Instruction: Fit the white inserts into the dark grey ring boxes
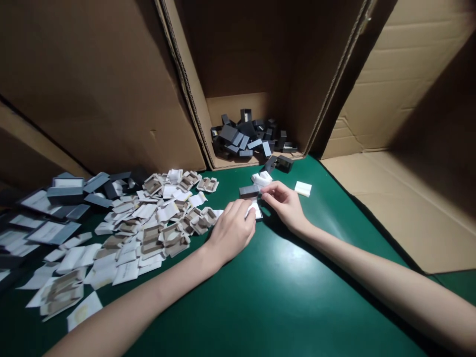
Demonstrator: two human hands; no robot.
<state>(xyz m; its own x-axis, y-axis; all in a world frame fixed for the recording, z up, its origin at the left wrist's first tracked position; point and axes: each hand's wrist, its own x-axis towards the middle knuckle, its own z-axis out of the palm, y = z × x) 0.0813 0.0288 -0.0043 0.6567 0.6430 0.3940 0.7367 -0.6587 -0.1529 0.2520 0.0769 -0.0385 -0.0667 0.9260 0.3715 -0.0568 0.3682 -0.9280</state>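
Small dark-grey rectangular box (249, 192) is at or just above the green tabletop (267, 307), between the hands. Left hand (232, 224): fingers together at its near side, grip hidden. Right hand (285, 204): thumb and forefinger nearly meeting, can't tell if pinching. Dark boxes (228, 134) already fill part of the brown cardboard carton (221, 104); white-faced dark boxes (65, 197) far left look untouched.

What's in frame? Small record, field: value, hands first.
left hand: fingers on a small open dark-grey box with a white inside
right hand: fingers at that box's right side; grip unclear
left on table: loose spread of folded white-and-brown paper or card pieces
far left: dark-grey rectangular boxes
beyond hands: brown cardboard carton, small dark boxes heaped inside
right of right hand: white rectangular piece
surface: green tabletop
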